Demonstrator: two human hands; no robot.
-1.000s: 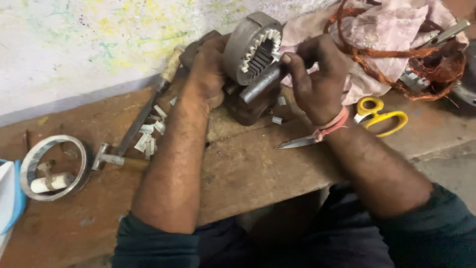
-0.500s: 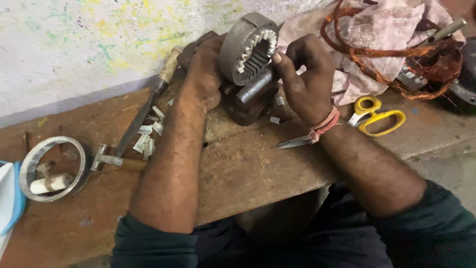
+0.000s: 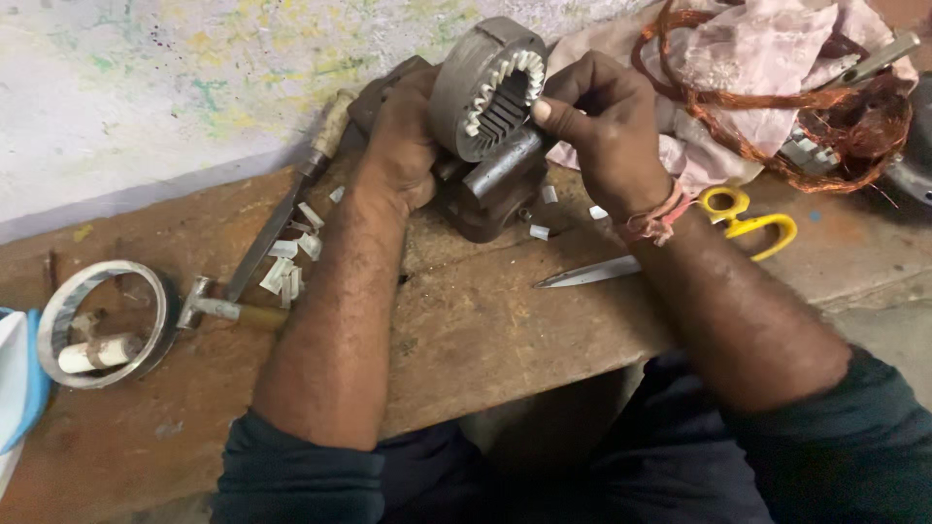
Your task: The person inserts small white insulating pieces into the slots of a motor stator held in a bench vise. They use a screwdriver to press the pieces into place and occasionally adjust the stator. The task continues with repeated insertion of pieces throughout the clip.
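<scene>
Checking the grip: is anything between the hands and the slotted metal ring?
Nothing visible does. The left hand grips the slotted metal ring from behind, and the right hand is already at its front rim.

Worn wooden bench (image 3: 485, 330) against a paint-stained whitish wall (image 3: 146, 87), grey floor (image 3: 874, 311) beside.

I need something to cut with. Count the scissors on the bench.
1. One pair of scissors with yellow handles lies on the wooden bench, below the right hand, its blades running under the right wrist. More could be hidden under the cloth.
</scene>
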